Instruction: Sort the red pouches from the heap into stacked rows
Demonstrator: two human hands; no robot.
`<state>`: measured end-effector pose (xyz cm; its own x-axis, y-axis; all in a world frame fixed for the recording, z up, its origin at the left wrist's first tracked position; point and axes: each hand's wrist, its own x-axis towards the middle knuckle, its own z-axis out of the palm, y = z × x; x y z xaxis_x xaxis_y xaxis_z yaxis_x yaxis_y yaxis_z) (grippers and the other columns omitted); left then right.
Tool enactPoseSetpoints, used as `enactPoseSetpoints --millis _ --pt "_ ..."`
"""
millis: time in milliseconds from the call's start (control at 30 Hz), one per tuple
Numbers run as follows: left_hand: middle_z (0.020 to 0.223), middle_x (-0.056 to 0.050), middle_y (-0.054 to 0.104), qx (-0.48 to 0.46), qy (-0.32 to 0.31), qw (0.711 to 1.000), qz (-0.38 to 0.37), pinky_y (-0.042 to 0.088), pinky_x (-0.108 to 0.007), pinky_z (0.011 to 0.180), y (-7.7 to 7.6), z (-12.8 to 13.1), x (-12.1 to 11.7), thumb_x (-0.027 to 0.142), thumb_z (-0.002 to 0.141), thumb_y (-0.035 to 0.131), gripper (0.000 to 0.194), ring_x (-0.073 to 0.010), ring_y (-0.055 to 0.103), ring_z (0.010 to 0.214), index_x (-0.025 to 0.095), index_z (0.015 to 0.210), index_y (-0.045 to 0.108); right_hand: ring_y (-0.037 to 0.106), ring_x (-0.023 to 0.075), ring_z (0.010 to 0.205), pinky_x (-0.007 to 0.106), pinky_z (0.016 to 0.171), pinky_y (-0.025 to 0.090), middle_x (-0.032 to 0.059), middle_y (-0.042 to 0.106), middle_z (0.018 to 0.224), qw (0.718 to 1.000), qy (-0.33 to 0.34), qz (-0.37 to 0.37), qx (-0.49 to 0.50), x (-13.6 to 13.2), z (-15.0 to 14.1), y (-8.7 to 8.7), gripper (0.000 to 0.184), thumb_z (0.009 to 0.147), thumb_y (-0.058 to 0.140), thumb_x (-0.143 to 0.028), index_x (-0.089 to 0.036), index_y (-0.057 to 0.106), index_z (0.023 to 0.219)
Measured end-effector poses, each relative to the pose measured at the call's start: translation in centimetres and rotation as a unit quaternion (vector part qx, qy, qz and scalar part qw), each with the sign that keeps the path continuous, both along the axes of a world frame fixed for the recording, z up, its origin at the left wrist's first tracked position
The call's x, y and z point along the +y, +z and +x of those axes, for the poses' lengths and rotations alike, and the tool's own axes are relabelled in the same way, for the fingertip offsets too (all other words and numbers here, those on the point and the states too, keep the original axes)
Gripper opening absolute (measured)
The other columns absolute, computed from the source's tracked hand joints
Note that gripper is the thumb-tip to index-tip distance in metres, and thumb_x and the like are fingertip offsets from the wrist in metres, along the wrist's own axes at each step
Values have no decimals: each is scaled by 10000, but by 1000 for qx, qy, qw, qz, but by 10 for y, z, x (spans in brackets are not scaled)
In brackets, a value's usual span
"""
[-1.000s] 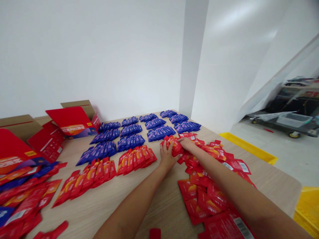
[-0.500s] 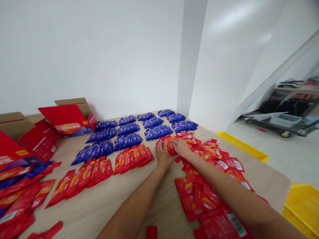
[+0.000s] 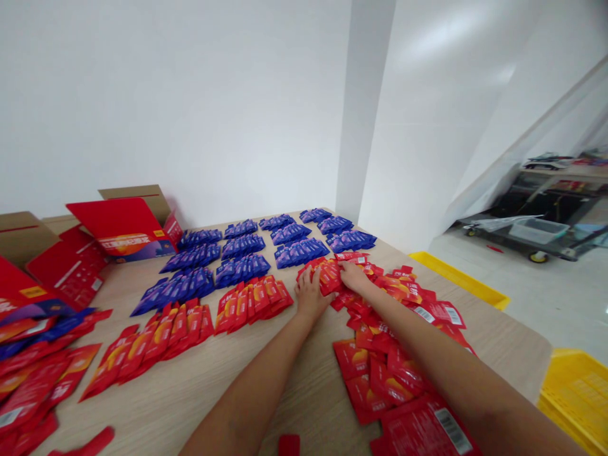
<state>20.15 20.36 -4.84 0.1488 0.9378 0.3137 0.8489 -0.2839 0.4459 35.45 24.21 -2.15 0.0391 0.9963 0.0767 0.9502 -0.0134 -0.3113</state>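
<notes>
My left hand rests on a small row of overlapping red sachets, its fingers curled over their left end. At the row's right end my right hand has its fingers closed on a red sachet, whose edge they mostly hide. A loose pile of red sachets lies to the right, partly under my right forearm; several show white barcode labels. Left of my left hand sits a neat fanned row of red sachets, with a longer fanned row beyond it.
Rows of purple-blue sachets fill the table's back. Open red cartons stand at the left, near a mixed sachet heap. Yellow crates stand beyond the table's right edge. A loaded trolley is farther off.
My right hand has shifted slightly right, uncovering more of the small red row. My left hand stays on that row's left end. The view has moved slightly.
</notes>
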Motion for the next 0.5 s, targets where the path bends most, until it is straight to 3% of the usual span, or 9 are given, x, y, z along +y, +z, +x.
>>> enactPoseSetpoints --millis 233,433,500 --pt "1470 -131 347 4 -14 1000 20 229 -509 1091 -4 -1 3 463 660 711 812 -316 301 1343 225 1369 397 593 193 980 410 840 505 74 582 1167 999 -11 -9 -51 6 4 1 285 904 536 -338 -177 565 1137" --pt "1451 -124 384 6 -16 999 52 176 -545 1104 -7 -2 -1 510 708 650 748 -323 284 1350 212 1357 426 477 270 1181 425 1004 347 181 553 1238 994 -3 26 -103 26 20 14 331 919 413 -180 -116 563 1206" --pt "1439 -118 401 9 -20 998 59 166 -550 1107 -7 -3 -3 520 707 647 745 -322 286 1346 216 1352 433 440 307 1216 460 1003 333 179 510 1311 994 9 18 -112 37 25 14 387 897 406 -165 -157 546 1258"
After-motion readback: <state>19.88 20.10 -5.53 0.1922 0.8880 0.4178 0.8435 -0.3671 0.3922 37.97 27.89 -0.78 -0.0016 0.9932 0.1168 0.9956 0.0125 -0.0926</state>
